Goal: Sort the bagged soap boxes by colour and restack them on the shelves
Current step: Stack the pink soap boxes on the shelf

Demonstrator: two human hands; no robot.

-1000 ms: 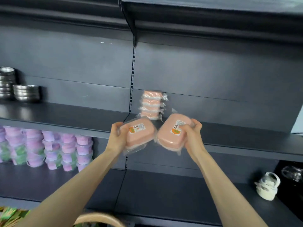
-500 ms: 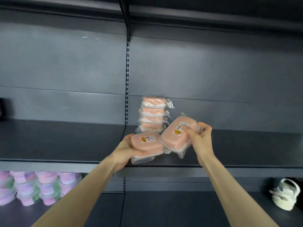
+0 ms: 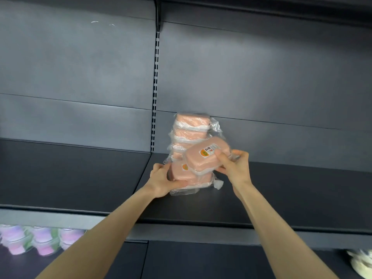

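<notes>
A stack of several pink bagged soap boxes [image 3: 191, 125] stands against the back wall of the dark shelf [image 3: 281, 190]. In front of it my left hand [image 3: 163, 180] grips a pink bagged soap box [image 3: 181, 174] that rests flat on the shelf. My right hand [image 3: 234, 166] grips a second pink bagged soap box [image 3: 203, 158], tilted and held just above the first one, its label facing up. The lower boxes of the stack are hidden behind the two held boxes.
A slotted upright [image 3: 156, 93] divides the grey back wall. The shelf below holds pink, purple and green containers [image 3: 38, 240] at the left and a pale object [image 3: 360, 262] at the far right edge.
Both hands moved forward and inward to the stack. The left box came down flat onto the shelf, and the right box shifted left over it. The view tilted upward.
</notes>
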